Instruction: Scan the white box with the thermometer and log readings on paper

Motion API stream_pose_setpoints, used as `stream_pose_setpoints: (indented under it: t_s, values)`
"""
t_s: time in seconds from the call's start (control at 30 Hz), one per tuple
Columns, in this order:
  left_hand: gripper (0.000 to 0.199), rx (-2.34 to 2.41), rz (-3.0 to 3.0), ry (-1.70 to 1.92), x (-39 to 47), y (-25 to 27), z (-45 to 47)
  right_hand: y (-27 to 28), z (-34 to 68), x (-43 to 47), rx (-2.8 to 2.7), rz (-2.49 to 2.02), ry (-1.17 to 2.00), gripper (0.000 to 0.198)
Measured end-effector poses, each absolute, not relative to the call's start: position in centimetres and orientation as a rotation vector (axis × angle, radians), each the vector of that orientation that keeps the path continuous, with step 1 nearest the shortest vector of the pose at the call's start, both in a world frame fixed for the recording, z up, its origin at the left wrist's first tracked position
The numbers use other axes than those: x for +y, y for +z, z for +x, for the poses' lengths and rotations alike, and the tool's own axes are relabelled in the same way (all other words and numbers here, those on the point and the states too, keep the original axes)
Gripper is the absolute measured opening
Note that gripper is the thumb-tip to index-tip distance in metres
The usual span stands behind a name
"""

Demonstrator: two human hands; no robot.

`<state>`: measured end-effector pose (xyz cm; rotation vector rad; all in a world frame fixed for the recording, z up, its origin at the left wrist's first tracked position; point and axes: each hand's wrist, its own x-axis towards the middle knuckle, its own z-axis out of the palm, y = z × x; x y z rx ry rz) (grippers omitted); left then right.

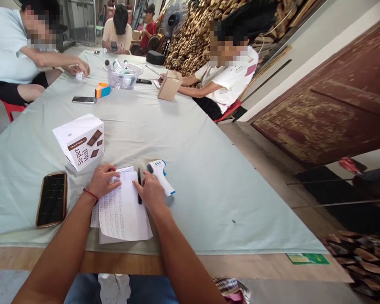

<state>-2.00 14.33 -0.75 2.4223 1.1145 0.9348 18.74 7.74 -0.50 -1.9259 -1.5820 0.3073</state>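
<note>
A small stack of paper sheets (123,211) lies before me, the top one covered with handwriting on its left part. My left hand (104,181) rests on the upper left of the sheets, fingers apart, with a red cord at the wrist. At their upper right edge is my right hand (150,190), its fingers spread and its index fingertip touching the paper. A black pen (139,198) lies along the right edge of the sheets, partly beneath my right hand. Just beyond that hand is a white and blue infrared thermometer (161,177).
A white box (82,141) stands beyond my left hand, with a phone (51,199) to the left. Farther off are another phone (84,99), a tape roll (102,90), a plastic basin (123,76) of bottles and a cardboard box (170,85). Several people sit around.
</note>
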Motion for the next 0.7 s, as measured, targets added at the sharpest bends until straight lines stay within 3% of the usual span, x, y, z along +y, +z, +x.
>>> stream_pose_setpoints:
  t_s: [0.17,0.43,0.57,0.7]
  values:
    - [0.021,1.121,2.442,0.872,14.2,-0.8,-1.9,-0.6,19.0,7.7,-1.632,-1.866,0.356,0.042]
    - [0.03,1.175,2.516,0.664,13.6,-0.1,-1.7,0.9,18.4,7.1,-1.284,-1.228,0.612,0.033]
    - [0.031,1.172,2.521,0.668,13.5,-0.1,-1.6,0.8,17.8,7.0,-1.145,-1.06,0.777,0.039]
    - [0.033,1.187,2.508,0.649,13.4,-0.1,-1.5,0.8,17.6,6.9,-1.045,-1.055,0.753,0.026]
